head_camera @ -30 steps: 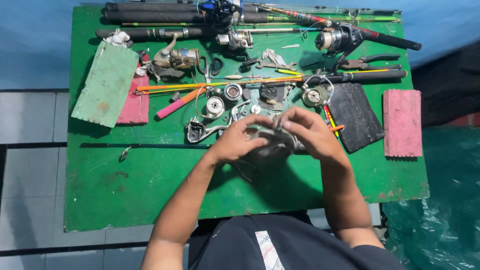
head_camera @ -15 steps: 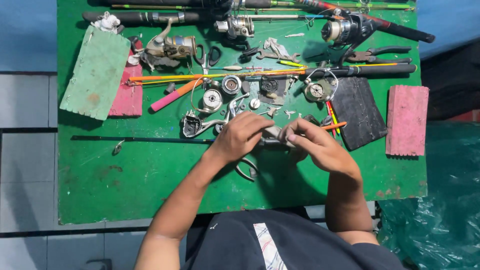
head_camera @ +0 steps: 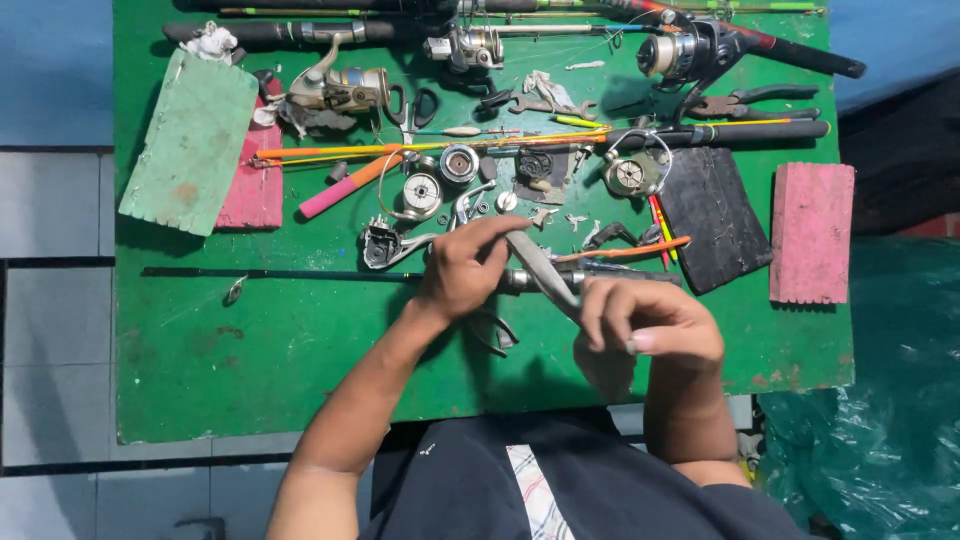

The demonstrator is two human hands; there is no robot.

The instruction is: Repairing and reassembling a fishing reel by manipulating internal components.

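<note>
Left hand [head_camera: 462, 268]: closed, pinching the upper end of a grey metal reel part [head_camera: 540, 272], near the middle of the green surface [head_camera: 250, 360].
Reel part: slim, angled between both hands, over the dark rod [head_camera: 300, 274].
Right hand [head_camera: 640, 325]: fingers curled round its lower end, toward the near edge.
Handling: likely light, stiff, greasy; best held by both ends.
Right edge: pink block [head_camera: 812, 233].
</note>
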